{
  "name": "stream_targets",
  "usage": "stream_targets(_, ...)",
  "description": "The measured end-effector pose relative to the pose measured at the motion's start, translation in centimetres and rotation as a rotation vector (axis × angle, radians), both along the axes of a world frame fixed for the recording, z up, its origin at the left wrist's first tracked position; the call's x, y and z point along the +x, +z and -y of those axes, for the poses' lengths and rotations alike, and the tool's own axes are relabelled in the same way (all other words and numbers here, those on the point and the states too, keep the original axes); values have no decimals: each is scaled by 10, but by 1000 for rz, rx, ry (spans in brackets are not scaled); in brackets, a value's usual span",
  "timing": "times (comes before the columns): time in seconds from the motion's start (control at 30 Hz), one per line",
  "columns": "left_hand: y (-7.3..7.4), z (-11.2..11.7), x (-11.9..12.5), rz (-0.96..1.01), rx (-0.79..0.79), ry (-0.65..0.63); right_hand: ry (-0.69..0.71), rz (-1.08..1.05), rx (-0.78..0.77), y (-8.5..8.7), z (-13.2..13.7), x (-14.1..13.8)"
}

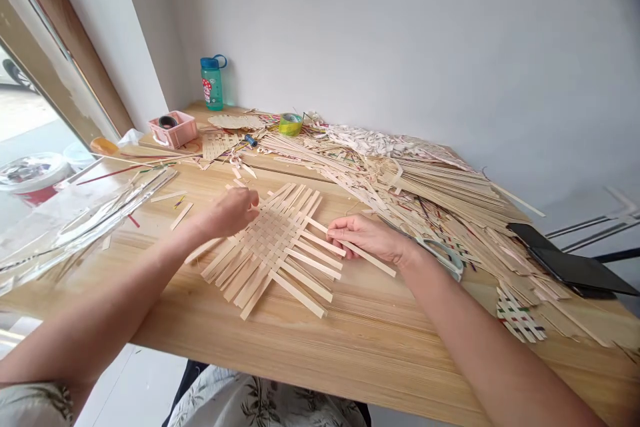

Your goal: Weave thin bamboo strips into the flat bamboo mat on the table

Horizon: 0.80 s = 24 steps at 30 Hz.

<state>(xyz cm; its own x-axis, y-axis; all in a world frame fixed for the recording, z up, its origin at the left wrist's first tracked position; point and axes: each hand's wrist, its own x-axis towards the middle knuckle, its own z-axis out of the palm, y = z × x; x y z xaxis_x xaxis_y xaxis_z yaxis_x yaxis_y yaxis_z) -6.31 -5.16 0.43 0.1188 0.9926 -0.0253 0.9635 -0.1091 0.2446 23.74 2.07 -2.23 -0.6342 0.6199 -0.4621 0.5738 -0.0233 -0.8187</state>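
Note:
A woven mat of pale bamboo strips [267,243] lies on the wooden table [210,320], its loose strip ends fanning outward. My left hand [233,211] is curled at the mat's upper left edge, its fingers pinching a strip there. My right hand [363,238] rests at the mat's right side, with its fingers closed on a loose strip [373,259] that runs out toward the lower right. Part of the mat's weave lies hidden beneath my left hand.
Heaps of cut strips [425,187] cover the table's back and right. Behind them stand a teal water bottle [212,85], a pink box [173,129] and a green tape roll [291,124]. Scissors [445,259] lie near my right wrist, a dark tablet [575,269] at the right, and shiny plastic sheeting [75,220] at the left.

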Motion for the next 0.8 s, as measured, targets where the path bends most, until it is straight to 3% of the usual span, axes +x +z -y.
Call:
stream_targets(0.13, -14, 6, 19, -80, -2, -38, -24, 0, 116, -1, 0, 2)
stream_targets(0.3, -11, 20, 38, -126, -47, -94, 29, 57, 245, 7, -1, 25)
stream_targets(0.43, -11, 41, 65, -149, -67, -227, 103, 46, 153, 9, -2, 52)
stream_targets(0.53, -21, 56, 86, -226, 34, -300, 69, 16, 65, 7, -2, 63)
stream_targets(0.67, -39, 65, 102, -274, 136, -405, 17, -5, 101, 1, -2, 57)
stream_targets(0.8, -46, 64, 102, -230, 152, -452, -31, -11, 144, 1, -2, 42)
